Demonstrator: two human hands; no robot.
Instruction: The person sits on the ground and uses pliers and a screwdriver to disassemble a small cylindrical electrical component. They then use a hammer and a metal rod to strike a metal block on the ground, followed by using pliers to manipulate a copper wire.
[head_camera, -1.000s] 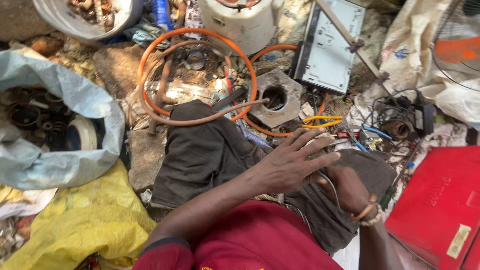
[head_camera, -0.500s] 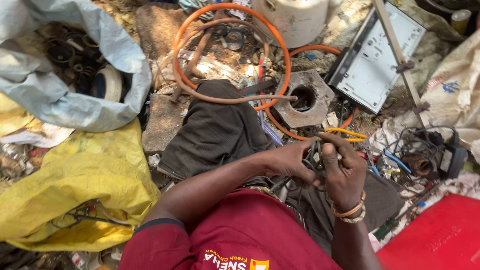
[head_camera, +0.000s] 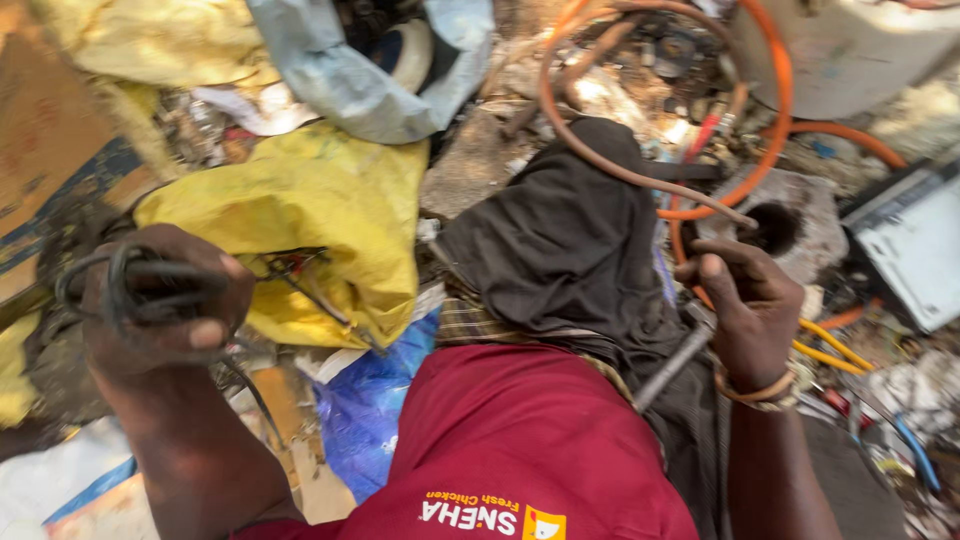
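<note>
Dusty ground strewn with scrap spreads around one yellow sack (head_camera: 300, 215). Left of it, the left hand (head_camera: 160, 300) is closed around a coil of black cable (head_camera: 130, 285). Right of the sack, across dark cloth (head_camera: 560, 240), the right hand (head_camera: 745, 305) curls around what may be a metal rod (head_camera: 670, 365), near two orange hose loops (head_camera: 770, 90).

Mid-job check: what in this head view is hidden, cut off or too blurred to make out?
- Left hand: its fingers cover much of the dark cable bundle; motion blur hides the cable ends.
- Right hand: what its grip holds is hidden by the fingers; the grey rod may be it.
- White container: cut off by the top edge.
</note>
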